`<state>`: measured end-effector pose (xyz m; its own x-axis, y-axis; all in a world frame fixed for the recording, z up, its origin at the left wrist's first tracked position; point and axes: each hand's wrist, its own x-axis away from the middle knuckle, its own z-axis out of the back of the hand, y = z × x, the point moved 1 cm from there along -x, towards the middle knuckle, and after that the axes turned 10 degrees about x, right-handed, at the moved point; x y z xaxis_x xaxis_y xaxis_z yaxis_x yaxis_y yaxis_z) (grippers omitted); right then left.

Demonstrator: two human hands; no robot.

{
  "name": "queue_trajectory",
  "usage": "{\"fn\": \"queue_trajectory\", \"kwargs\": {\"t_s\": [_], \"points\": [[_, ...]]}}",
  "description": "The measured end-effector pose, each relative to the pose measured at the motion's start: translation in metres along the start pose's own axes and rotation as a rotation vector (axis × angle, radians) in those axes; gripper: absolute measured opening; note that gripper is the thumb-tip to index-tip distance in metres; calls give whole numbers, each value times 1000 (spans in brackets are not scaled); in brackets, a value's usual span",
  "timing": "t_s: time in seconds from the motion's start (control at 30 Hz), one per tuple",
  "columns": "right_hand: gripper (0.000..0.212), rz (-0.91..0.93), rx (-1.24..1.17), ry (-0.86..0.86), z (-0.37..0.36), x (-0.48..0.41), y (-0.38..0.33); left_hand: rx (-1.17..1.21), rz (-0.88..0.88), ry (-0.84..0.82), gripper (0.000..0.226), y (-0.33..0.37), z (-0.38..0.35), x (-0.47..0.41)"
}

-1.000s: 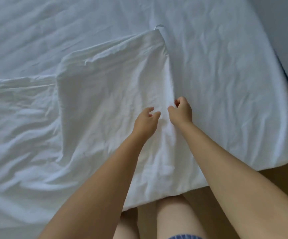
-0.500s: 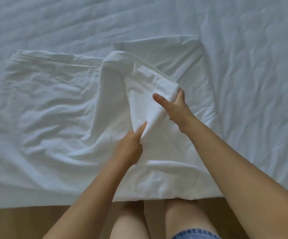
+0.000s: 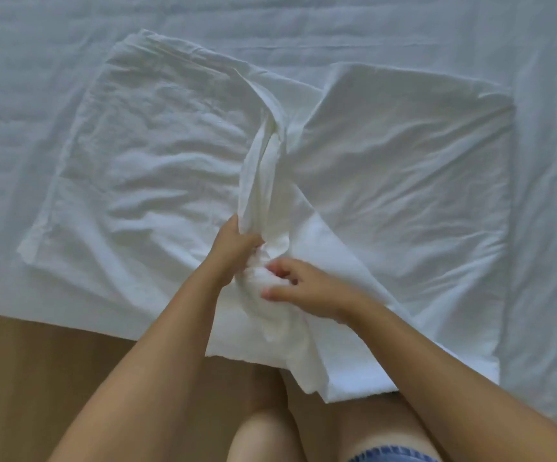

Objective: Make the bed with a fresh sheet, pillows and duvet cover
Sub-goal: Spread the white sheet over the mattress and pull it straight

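White folded cotton bedding (image 3: 177,168) (sheet or duvet cover, the folds do not say which) lies at the near edge of the pale blue-white covered bed (image 3: 37,78), its nearest corner hanging past that edge over the brown wooden floor (image 3: 37,361). Just beyond, the left hand (image 3: 233,255) clenches a gathered ridge (image 3: 263,181) of the cloth, and the right hand (image 3: 307,290) pinches the same bunch between thumb and curled fingers. Farther off, two flaps lie spread left and right. The likely risk is that pulling by the bunch drags the whole stack off the near edge, or tangles the layers so the wrong one opens.
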<state>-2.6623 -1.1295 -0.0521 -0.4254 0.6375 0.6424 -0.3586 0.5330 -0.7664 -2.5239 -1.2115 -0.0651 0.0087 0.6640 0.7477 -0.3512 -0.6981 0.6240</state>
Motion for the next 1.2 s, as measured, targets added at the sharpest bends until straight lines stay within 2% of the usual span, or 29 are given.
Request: {"fn": "queue_trajectory", "kwargs": {"t_s": [0.07,0.1,0.17,0.23,0.27,0.3,0.37,0.4,0.47,0.53,0.57,0.63,0.7,0.73,0.77,0.87,0.9,0.97,1.03,1.1,1.17,1.2], "points": [[40,-86,-121,377,13,-17,-12,48,-27,-46,35,-9,22,13],[53,-119,-135,507,17,-28,-21,62,-34,-96,34,-14,33,20],[87,-129,-158,545,11,-56,-45,64,-42,-207,31,-24,57,36],[104,-125,-158,494,-10,-89,-70,37,-39,-282,24,-40,83,46],[102,-137,-120,476,-23,-106,-82,29,-35,-302,19,-46,97,46],[89,-152,-23,458,-36,-122,-92,33,-21,-319,17,-51,114,45],[48,-199,271,423,-63,-145,-110,121,46,-333,15,-56,150,36],[34,-215,367,407,-78,-153,-116,206,90,-305,24,-57,170,28],[22,-164,425,309,-113,-158,-124,360,144,-218,51,-53,207,4],[22,-96,411,138,-151,-153,-134,405,137,-189,69,-44,229,-23],[26,-72,411,64,-167,-151,-138,408,119,-179,68,-40,233,-34],[30,-57,453,-44,-185,-152,-139,359,79,-67,48,-38,236,-51],[22,-71,466,-100,-181,-161,-141,204,3,77,40,-46,243,-58],[14,-79,420,-55,-176,-168,-142,86,-44,111,42,-50,250,-56],[14,-82,366,78,-170,-178,-142,-41,-95,124,46,-54,257,-54],[53,-121,310,678,-145,-214,-144,-240,-232,95,58,-66,275,-40],[71,-161,376,764,-137,-228,-143,-262,-262,78,59,-69,282,-34],[105,-351,439,723,-124,-254,-135,-283,-258,33,55,-78,294,-23],[122,-568,331,611,-124,-272,-124,-166,-160,64,39,-89,304,-18],[112,-608,342,529,-136,-280,-117,96,-8,160,23,-96,310,-22],[78,-472,447,451,-154,-280,-123,387,151,177,8,-99,313,-28],[65,-381,480,389,-164,-277,-129,498,221,123,38,-97,314,-31]]}}
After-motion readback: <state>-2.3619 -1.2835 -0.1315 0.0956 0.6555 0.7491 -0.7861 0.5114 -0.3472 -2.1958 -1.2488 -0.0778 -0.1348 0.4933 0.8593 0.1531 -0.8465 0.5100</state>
